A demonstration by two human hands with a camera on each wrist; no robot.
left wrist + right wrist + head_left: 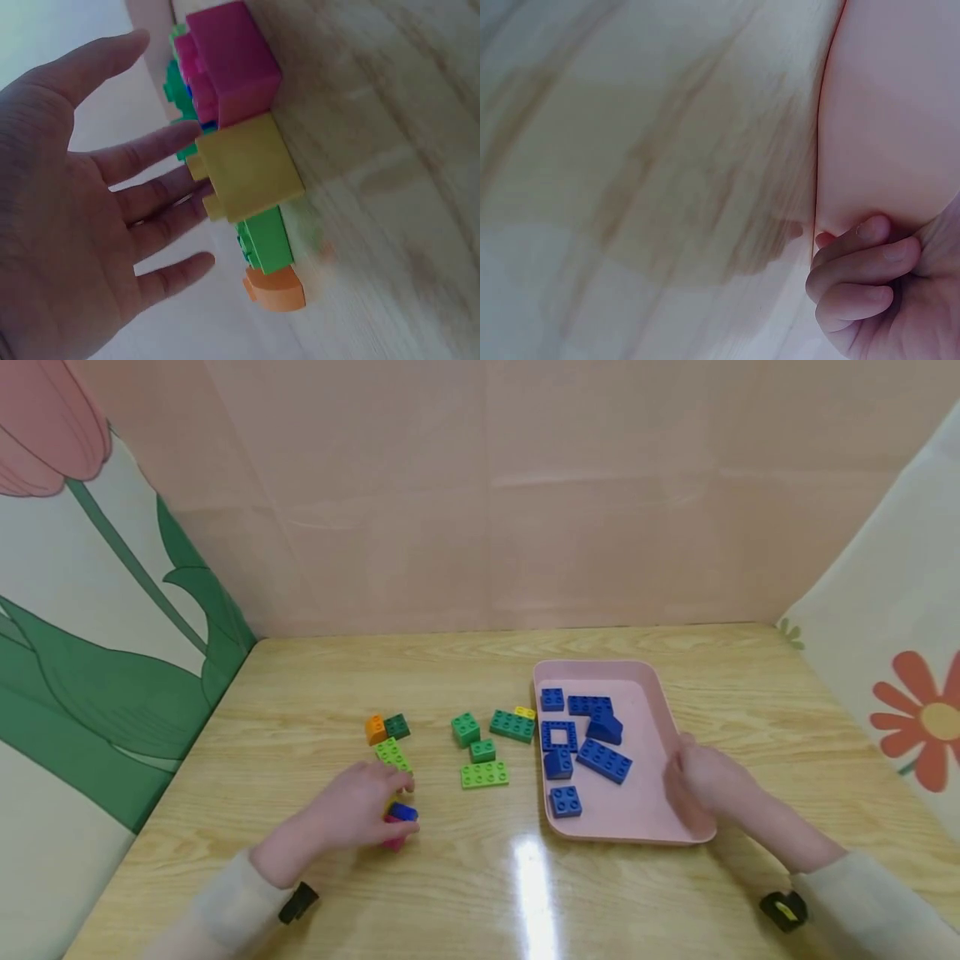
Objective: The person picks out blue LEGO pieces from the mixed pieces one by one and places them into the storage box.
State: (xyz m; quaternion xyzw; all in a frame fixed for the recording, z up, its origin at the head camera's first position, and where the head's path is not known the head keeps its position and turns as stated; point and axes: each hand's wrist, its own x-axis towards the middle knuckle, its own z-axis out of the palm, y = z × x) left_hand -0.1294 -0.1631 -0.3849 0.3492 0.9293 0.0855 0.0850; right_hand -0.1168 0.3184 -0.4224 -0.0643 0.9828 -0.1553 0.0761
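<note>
My left hand (360, 806) is spread over a small group of toy building bricks at the left, fingers reaching out and gripping nothing. In the left wrist view its fingertips are by the studs of a yellow brick (251, 169), with a magenta brick (244, 64) beside that. A blue brick (403, 812) shows between thumb and fingers in the head view. At the right, my right hand (716, 781) grips the right rim of a pink tray (637, 818), its fingers curled at the wall. Several blue bricks (604, 761) lie inside the tray.
Between the left hand and tray lie several green bricks (484, 774), and a small yellow brick (525, 712) touches or nears the tray's left side. An orange brick (376, 729) and a dark green brick (397, 726) lie beyond the left hand. A pink backdrop (480, 527) borders the table.
</note>
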